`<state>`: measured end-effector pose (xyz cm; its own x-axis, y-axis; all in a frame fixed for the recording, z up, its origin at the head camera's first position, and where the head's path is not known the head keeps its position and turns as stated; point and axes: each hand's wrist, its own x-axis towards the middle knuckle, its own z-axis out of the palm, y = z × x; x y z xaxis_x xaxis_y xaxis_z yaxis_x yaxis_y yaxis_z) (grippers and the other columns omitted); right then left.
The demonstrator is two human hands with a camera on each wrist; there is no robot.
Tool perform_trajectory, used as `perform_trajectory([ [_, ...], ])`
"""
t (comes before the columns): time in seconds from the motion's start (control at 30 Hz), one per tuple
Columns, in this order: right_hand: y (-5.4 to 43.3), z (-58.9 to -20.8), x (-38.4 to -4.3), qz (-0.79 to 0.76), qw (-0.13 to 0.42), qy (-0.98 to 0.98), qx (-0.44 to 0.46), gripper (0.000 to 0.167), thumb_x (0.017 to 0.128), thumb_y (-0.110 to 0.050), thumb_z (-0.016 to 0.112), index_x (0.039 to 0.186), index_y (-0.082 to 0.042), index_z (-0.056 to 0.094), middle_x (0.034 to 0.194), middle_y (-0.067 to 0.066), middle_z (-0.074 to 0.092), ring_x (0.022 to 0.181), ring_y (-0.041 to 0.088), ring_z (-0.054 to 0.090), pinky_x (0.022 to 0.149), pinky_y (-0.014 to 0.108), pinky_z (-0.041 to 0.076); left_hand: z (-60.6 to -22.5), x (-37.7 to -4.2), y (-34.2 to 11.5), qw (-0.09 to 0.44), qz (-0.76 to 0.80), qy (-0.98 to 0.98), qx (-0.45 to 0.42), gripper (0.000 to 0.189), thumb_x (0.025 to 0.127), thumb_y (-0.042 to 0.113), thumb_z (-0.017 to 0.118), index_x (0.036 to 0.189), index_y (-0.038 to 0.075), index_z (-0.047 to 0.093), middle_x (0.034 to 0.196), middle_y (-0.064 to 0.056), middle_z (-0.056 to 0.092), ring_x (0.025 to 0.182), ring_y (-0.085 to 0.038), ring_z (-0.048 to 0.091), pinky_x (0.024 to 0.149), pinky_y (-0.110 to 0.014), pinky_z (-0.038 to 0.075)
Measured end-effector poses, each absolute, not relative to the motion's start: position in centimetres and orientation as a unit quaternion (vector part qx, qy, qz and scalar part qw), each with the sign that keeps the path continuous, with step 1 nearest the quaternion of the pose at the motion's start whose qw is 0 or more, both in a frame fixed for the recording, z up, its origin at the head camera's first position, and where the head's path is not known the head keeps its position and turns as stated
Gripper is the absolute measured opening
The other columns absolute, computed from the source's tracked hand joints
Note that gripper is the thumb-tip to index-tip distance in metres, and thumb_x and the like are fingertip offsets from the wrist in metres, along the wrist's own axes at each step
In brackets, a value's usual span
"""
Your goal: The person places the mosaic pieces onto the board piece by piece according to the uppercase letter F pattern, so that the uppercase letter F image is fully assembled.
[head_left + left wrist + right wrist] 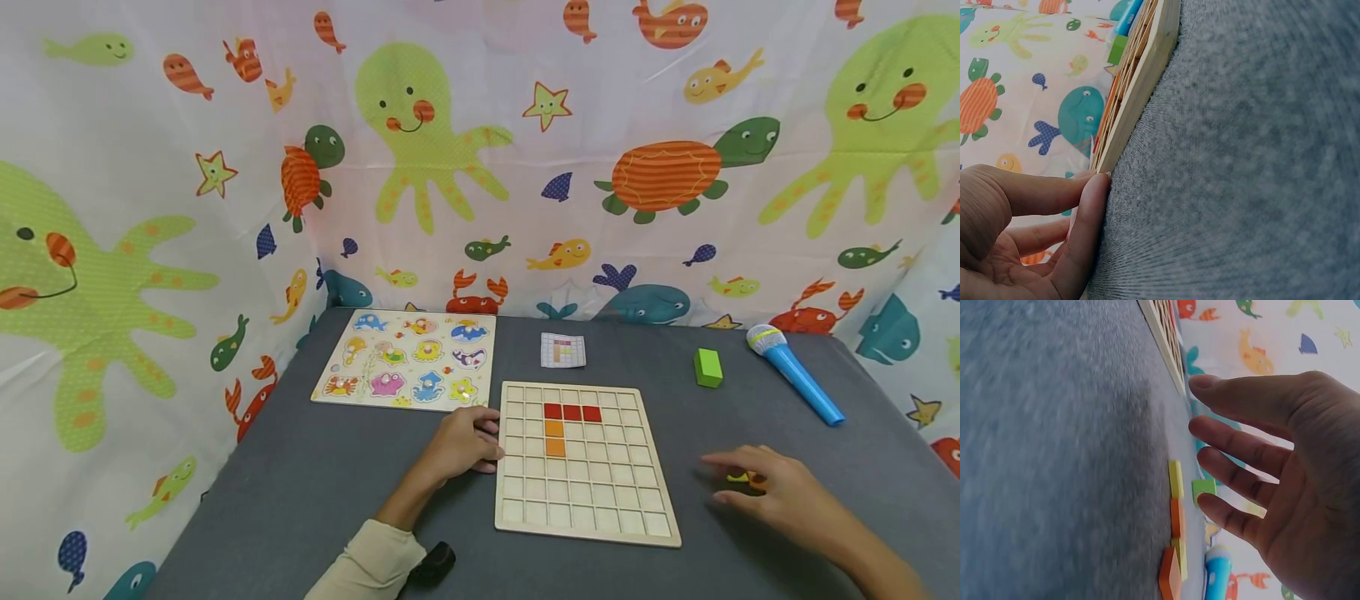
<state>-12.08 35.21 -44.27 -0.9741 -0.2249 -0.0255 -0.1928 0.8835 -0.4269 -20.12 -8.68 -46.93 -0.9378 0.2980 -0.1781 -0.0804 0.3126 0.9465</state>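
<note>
A wooden grid board (600, 492) lies flat on the table. Three red square tiles (572, 413) fill cells in a row near its top, and two orange tiles (555, 447) run down below the leftmost red one. My left hand (459, 442) is at the board's left edge; in the left wrist view its thumb and index fingertip (1102, 181) pinch that edge. My right hand (783, 496) hovers right of the board, fingers spread and holding nothing. Below it, partly hidden in the head view, are yellow tiles (1175, 479) and orange tiles (1170, 575).
Behind the board lies a small printed card (573, 360) with a coloured grid pattern. A sea-animal peg puzzle (408, 400) is at the back left. Toward the back right are a green block (707, 368) and a blue toy microphone (798, 379). A patterned curtain (555, 250) encloses the table.
</note>
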Motion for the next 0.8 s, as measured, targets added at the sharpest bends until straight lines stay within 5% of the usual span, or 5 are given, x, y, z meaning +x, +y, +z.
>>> perform_trajectory([
  [0.2,36.9,-44.5,-11.5,-0.215,0.061,0.972,-0.073,0.047,0.088,-0.03,0.087,0.129,-0.011,0.074,0.115,0.005,0.072,0.1,0.025,0.062,0.082,0.054,0.06,-46.7,-20.0,-8.7,0.164,0.585,0.791,0.069,0.059,0.086,-0.005,0.079,0.142,-0.006,0.06,0.118,-0.017,0.064,0.092,-0.02,0.071,0.065,-0.034,0.068],
  [0.47,38.7,-45.3,-10.5,-0.195,0.067,0.978,-0.036,0.048,0.087,-0.028,0.088,0.127,-0.005,0.073,0.108,0.005,0.071,0.089,0.018,0.057,0.065,0.024,0.05,-46.7,-19.9,-8.7,0.165,0.587,0.789,0.073,0.059,0.086,-0.005,0.079,0.142,-0.006,0.06,0.118,-0.018,0.064,0.091,-0.02,0.071,0.065,-0.035,0.068],
  [0.67,39.8,-45.7,-9.8,-0.194,0.073,0.978,-0.011,0.05,0.088,-0.028,0.087,0.125,0.002,0.072,0.107,0.008,0.07,0.089,0.021,0.058,0.062,0.022,0.05,-46.7,-19.9,-8.7,0.165,0.588,0.788,0.075,0.059,0.086,-0.005,0.079,0.142,-0.007,0.06,0.117,-0.017,0.064,0.09,-0.019,0.071,0.065,-0.035,0.068],
  [0.8,40.6,-45.9,-9.3,-0.196,0.078,0.977,0.0,0.052,0.088,-0.026,0.087,0.126,0.005,0.07,0.107,0.011,0.071,0.089,0.023,0.06,0.068,0.035,0.06,-46.7,-19.9,-8.7,0.164,0.59,0.787,0.076,0.059,0.086,-0.006,0.079,0.142,-0.007,0.06,0.117,-0.018,0.064,0.089,-0.02,0.071,0.065,-0.036,0.068],
])
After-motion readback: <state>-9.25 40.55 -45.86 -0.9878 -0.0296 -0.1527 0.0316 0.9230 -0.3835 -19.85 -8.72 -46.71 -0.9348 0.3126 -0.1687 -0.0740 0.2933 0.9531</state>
